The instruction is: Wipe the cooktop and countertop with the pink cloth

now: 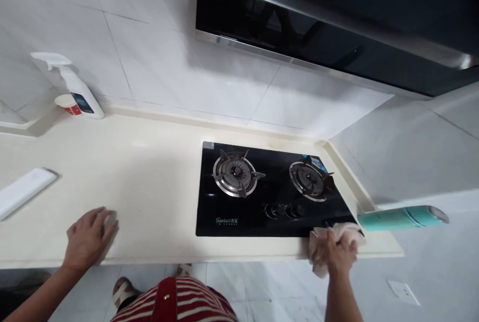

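Note:
My right hand grips a pale pink cloth at the front right corner of the black gas stove. Part of the cloth lies on the glass and part droops over the counter's front edge. My left hand rests on the cream countertop, left of the stove, with nothing in it and its fingers loosely apart. Two burners with pan supports sit on the stove, and its control knobs are between them near the front.
A teal cylinder stands at the counter's right end, close to the cloth. At the back left are a white spray bottle and a red-and-white tub. A long white object lies at the left. The black range hood overhangs the stove.

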Motion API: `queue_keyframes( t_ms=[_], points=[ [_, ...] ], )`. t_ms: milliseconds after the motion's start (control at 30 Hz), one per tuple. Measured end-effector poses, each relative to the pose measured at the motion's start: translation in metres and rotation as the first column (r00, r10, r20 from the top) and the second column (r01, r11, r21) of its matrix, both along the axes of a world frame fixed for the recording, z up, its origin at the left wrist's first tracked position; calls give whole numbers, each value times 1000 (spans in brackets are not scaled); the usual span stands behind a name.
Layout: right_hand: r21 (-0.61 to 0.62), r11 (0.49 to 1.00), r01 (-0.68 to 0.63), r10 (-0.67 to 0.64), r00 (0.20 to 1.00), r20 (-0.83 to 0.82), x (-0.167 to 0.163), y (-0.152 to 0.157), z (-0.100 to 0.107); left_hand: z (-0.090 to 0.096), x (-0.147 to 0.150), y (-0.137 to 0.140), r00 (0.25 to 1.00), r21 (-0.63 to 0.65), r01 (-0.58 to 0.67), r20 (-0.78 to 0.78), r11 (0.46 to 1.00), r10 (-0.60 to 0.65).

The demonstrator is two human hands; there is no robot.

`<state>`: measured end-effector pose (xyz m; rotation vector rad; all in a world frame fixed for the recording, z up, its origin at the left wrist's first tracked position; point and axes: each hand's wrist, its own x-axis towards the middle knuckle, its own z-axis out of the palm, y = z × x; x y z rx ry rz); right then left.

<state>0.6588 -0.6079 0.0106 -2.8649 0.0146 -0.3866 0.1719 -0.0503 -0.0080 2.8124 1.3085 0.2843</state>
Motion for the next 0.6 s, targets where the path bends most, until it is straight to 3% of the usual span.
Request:
queue_keyframes(
  t_ms=[100, 233, 367, 500, 600],
  points=[
    [-69, 998, -5, -1, 997, -79, 17, 13, -10, 3, 2, -2, 1000, -1, -3, -14, 1000, 3],
    [-106, 993, 59, -65, 996, -54, -13, 43, -34, 7, 3, -3, 1000, -16, -1, -21, 1000, 0],
    [-216, 959, -181, 191, 981, 26, -92, 95, -41, 7, 3, -3, 1000, -19, 14, -20, 1000, -14],
    [-255, 852, -457, 474, 881, 3, -174, 163, -35, 5, 1, -3, 1000, -9, 16, -3, 1000, -16],
    [-218, 766, -605, 613, 789, -39, -193, 195, -30, 2, 0, -3, 1000, 7, 26, 4, 1000, -26]
  ],
)
